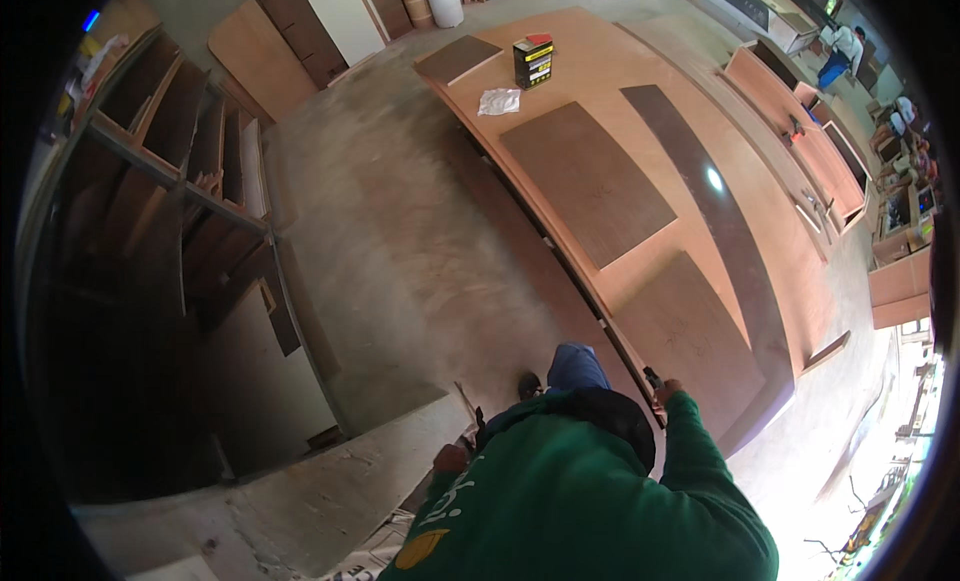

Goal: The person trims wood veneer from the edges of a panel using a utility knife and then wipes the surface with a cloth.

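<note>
My right hand [669, 392] is closed around a small dark tool [652, 377], whose exact kind I cannot make out. It is beside the near left edge of a large plywood-topped table [478, 131], close to a brown panel [690, 326] lying flat there. My left hand [450, 459] is low by my waist, partly hidden by my green sleeve, and its fingers do not show clearly. Farther along the table lie another brown panel [590, 181] and a long dark strip [715, 206] with a shiny spot.
At the table's far end are a black and yellow tin [533, 66], a crumpled clear plastic bag [499, 102] and a small dark panel [459, 59]. A shelf rack [225, 213] with boards stands left. Open wooden boxes [765, 96] lie right; a person [842, 53] is beyond.
</note>
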Available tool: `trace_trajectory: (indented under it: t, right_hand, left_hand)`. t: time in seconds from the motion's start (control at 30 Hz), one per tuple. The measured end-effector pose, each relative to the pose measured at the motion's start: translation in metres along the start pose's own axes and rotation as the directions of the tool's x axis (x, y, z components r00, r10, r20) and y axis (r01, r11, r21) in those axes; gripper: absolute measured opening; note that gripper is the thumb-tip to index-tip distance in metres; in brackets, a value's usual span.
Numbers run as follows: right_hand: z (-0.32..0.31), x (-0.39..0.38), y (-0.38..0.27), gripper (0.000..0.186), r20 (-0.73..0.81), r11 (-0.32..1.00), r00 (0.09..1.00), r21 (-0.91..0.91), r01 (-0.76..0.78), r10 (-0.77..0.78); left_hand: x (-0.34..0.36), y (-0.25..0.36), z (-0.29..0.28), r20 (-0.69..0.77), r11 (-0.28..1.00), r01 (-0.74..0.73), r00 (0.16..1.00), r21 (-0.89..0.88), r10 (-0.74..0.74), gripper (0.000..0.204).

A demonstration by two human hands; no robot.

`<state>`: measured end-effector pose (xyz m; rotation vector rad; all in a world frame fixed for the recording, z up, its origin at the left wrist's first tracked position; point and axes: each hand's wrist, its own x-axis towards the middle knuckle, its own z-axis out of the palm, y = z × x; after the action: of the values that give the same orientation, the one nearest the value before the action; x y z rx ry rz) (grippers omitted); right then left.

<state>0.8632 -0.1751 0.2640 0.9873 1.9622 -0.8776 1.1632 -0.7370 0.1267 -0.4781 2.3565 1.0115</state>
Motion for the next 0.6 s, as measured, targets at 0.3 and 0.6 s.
trace_trajectory:
  t: [0.3,0.6]
  right_hand:
    - [0.03,0.038,-0.156,0.033,0.222,0.947,0.961,-0.307,-0.091,0.164]
    - [0.055,0.116,-0.305,0.027,0.288,0.948,0.934,-0.292,-0.125,0.212]
  left_hand:
    - [0.042,0.073,-0.078,0.133,0.575,0.403,0.882,-0.712,-0.452,0.026]
    - [0.209,0.112,-0.274,0.182,-0.103,0.163,0.959,-0.981,-0.216,0.036]
